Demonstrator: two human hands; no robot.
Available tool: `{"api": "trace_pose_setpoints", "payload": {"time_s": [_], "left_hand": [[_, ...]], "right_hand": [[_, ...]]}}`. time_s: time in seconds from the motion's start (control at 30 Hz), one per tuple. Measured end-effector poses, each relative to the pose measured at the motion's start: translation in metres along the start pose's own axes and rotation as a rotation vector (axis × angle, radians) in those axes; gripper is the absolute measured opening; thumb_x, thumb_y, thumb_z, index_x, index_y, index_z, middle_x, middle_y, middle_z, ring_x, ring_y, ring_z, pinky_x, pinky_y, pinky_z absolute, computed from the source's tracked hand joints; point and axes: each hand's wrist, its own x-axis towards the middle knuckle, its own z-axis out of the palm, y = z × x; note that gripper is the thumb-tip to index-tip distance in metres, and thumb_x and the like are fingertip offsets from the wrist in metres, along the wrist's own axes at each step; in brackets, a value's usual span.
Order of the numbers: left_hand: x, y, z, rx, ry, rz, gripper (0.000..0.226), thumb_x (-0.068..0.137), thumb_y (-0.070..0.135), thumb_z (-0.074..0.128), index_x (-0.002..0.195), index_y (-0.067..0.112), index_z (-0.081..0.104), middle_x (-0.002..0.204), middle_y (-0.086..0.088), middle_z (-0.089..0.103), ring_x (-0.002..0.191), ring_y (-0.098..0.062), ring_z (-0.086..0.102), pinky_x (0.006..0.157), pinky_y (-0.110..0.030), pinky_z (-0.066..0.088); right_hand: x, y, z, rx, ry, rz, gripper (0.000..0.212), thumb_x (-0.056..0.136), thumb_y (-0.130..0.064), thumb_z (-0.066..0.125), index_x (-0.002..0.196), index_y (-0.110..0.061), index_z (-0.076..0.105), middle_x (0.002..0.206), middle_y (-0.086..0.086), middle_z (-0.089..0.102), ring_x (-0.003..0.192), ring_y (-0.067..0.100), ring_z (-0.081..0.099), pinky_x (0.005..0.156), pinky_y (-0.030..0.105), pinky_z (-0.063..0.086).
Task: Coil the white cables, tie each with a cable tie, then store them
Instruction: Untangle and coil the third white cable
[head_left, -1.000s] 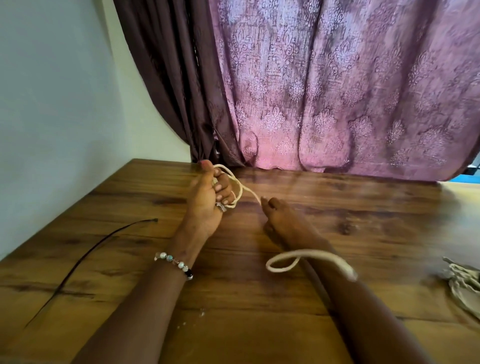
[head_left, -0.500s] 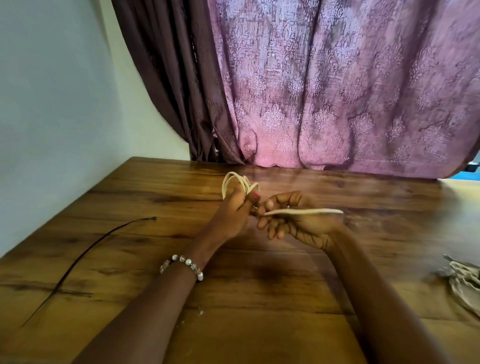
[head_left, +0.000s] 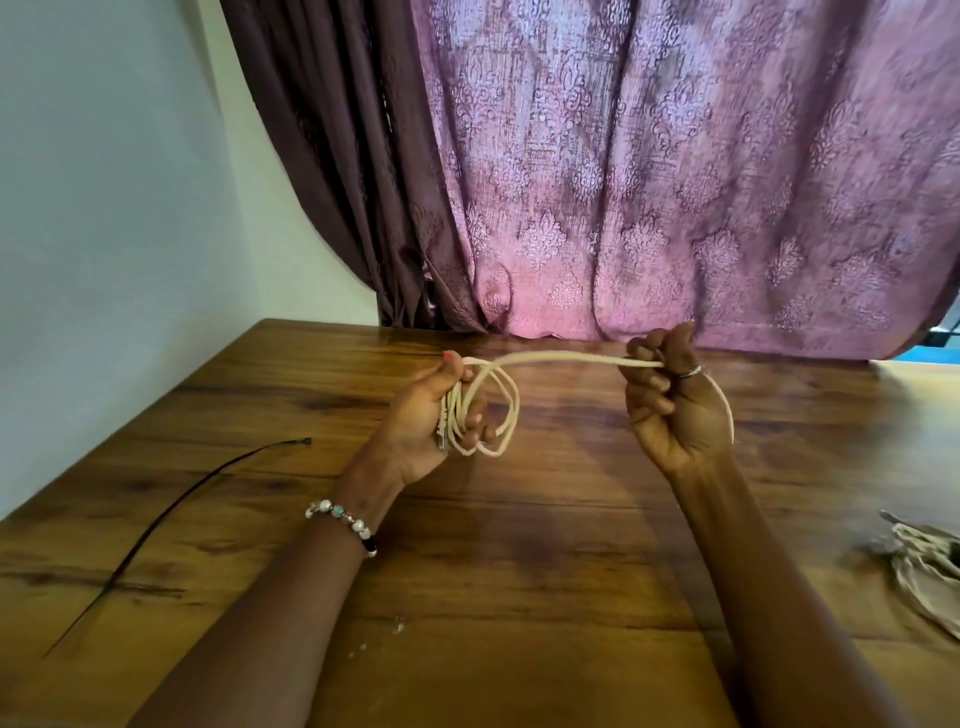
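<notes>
Since the earlier frames, the right hand (head_left: 672, 400) is drawing away from the left hand (head_left: 441, 415); half a second ago the two were almost touching, and now they are well apart, with a length of white cable (head_left: 561, 358) stretching nearly level between them.

The wooden table (head_left: 519, 545) is lying beneath both hands and is extending back to the purple curtain (head_left: 649, 182) hanging behind them. The pale wall (head_left: 104, 208) is standing to the left of the left hand.

The left hand is clenching around several loops of the cable, palm turned toward the right, thumb pressing on top where the taut length leaves the bundle. The loops are hanging out past the fingers (head_left: 475, 415) toward the right hand. What looks like a metal connector end is showing at the heel of the left palm, though it is too small to identify.

The right hand is closing into a fist on the other part of the cable, pinching it at the upper fingers. A further strand is curving down behind this hand's right side.

A black cable tie (head_left: 171, 514) is lying on the table, well to the left of the left hand. A crumpled beige item (head_left: 930, 566) is resting on the table, down and to the right of the right hand; what it is cannot be told.

A beaded bracelet (head_left: 343, 522) is sitting on the left wrist. A thin ring (head_left: 690, 371) is sitting on a right-hand finger.
</notes>
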Motion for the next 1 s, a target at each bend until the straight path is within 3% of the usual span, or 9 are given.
{"api": "trace_pose_setpoints", "payload": {"time_s": [0.07, 0.13, 0.27, 0.43, 0.57, 0.73, 0.83, 0.9, 1.0], "left_hand": [[-0.003, 0.001, 0.002, -0.049, -0.026, -0.048, 0.034, 0.1, 0.032, 0.033, 0.083, 0.007, 0.048, 0.052, -0.012, 0.06, 0.037, -0.022, 0.057, 0.042, -0.028, 0.049], [-0.005, 0.0, 0.004, -0.026, -0.117, -0.084, 0.033, 0.098, 0.031, 0.033, 0.082, 0.006, 0.047, 0.06, -0.016, 0.066, 0.043, -0.025, 0.062, 0.046, -0.029, 0.052], [-0.007, -0.003, 0.007, 0.056, -0.221, -0.139, 0.042, 0.09, 0.035, 0.039, 0.098, -0.003, 0.055, 0.069, -0.021, 0.069, 0.052, -0.028, 0.067, 0.053, -0.031, 0.056], [-0.006, -0.004, 0.007, 0.053, -0.249, -0.148, 0.035, 0.096, 0.034, 0.034, 0.087, 0.003, 0.049, 0.043, -0.006, 0.046, 0.03, -0.01, 0.036, 0.043, -0.023, 0.043], [-0.006, -0.004, 0.005, 0.043, -0.345, -0.202, 0.038, 0.1, 0.034, 0.033, 0.091, 0.003, 0.053, 0.041, 0.001, 0.038, 0.031, -0.004, 0.028, 0.04, -0.02, 0.038], [-0.008, -0.004, 0.002, -0.097, -0.471, -0.242, 0.036, 0.083, 0.041, 0.065, 0.081, 0.005, 0.058, 0.038, 0.008, 0.035, 0.032, 0.0, 0.029, 0.037, -0.013, 0.034], [-0.005, 0.0, -0.003, -0.193, -0.471, -0.2, 0.031, 0.077, 0.035, 0.076, 0.072, 0.011, 0.057, 0.035, 0.009, 0.037, 0.03, -0.001, 0.024, 0.034, -0.011, 0.032], [0.0, 0.005, -0.008, -0.366, -0.433, -0.177, 0.027, 0.082, 0.034, 0.07, 0.072, 0.013, 0.056, 0.034, 0.008, 0.04, 0.03, -0.004, 0.018, 0.03, -0.013, 0.028], [0.007, 0.011, -0.023, -0.544, -0.322, -0.11, 0.035, 0.095, 0.034, 0.044, 0.071, 0.011, 0.056, 0.035, 0.007, 0.041, 0.032, -0.004, 0.016, 0.03, -0.015, 0.024]], "right_hand": [[-0.002, 0.007, 0.009, -0.304, 0.037, -0.104, 0.038, 0.091, -0.01, 0.049, 0.058, -0.015, 0.066, 0.06, 0.0, 0.057, 0.042, 0.002, 0.042, 0.035, 0.013, 0.038], [-0.003, 0.019, 0.016, -0.475, -0.023, -0.154, 0.015, 0.074, -0.019, 0.065, 0.061, -0.013, 0.07, 0.064, 0.001, 0.062, 0.045, 0.006, 0.047, 0.041, 0.02, 0.048], [0.0, 0.034, 0.017, -0.602, 0.005, -0.159, 0.029, 0.07, -0.03, 0.068, 0.076, -0.003, 0.068, 0.063, 0.0, 0.063, 0.049, 0.009, 0.053, 0.053, 0.028, 0.056], [0.004, 0.029, 0.011, -0.415, 0.146, -0.242, 0.022, 0.083, -0.02, 0.058, 0.084, 0.002, 0.061, 0.066, 0.002, 0.06, 0.05, 0.008, 0.053, 0.062, 0.03, 0.057], [0.005, 0.031, 0.009, -0.296, 0.185, -0.231, 0.034, 0.095, -0.013, 0.05, 0.068, -0.013, 0.072, 0.066, 0.001, 0.059, 0.051, 0.008, 0.051, 0.069, 0.032, 0.057], [0.009, 0.039, 0.011, -0.132, 0.251, -0.168, 0.035, 0.094, -0.008, 0.051, 0.064, -0.014, 0.069, 0.065, -0.002, 0.06, 0.051, 0.005, 0.051, 0.066, 0.027, 0.057], [0.009, 0.039, 0.008, 0.016, 0.364, -0.091, 0.007, 0.083, -0.009, 0.06, 0.076, -0.011, 0.06, 0.066, -0.003, 0.061, 0.049, 0.004, 0.053, 0.059, 0.023, 0.056], [0.009, 0.033, -0.001, 0.129, 0.4, -0.1, 0.006, 0.073, -0.011, 0.066, 0.078, -0.011, 0.062, 0.07, -0.002, 0.063, 0.051, 0.005, 0.056, 0.054, 0.02, 0.054], [0.009, 0.025, -0.011, 0.144, 0.377, -0.179, 0.006, 0.075, -0.007, 0.065, 0.071, -0.012, 0.065, 0.071, 0.0, 0.062, 0.058, 0.006, 0.059, 0.051, 0.018, 0.05]]}}
